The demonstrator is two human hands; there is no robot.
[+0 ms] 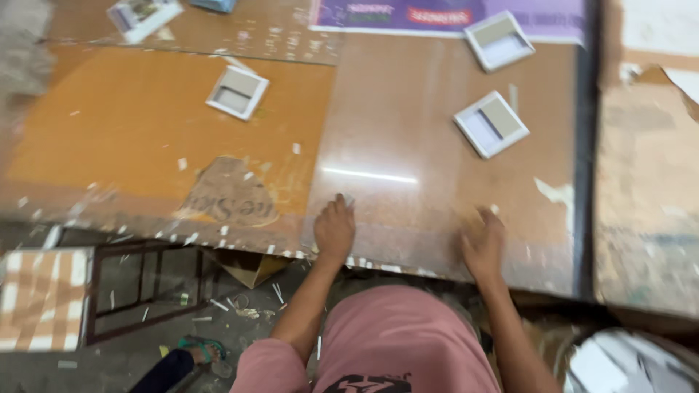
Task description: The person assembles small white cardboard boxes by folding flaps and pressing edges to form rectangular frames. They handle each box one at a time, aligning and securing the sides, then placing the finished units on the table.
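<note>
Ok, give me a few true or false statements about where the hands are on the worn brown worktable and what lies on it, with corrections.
1. Both hands rest on the worn brown worktable. True.
2. The left hand grips a white square frame. False: it lies flat on the tabletop.
3. The nearest white square frame lies beyond the right hand, untouched. True.
4. Only one white square frame is on the table. False: several are.

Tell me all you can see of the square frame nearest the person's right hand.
The frame is a small white square, probably plastic, with a grey-beige panel filling part of its opening. It lies flat and turned at an angle on the glossy brown tabletop, beyond the right hand. Nothing touches it; the picture is blurred, so finer detail is unclear.
</note>
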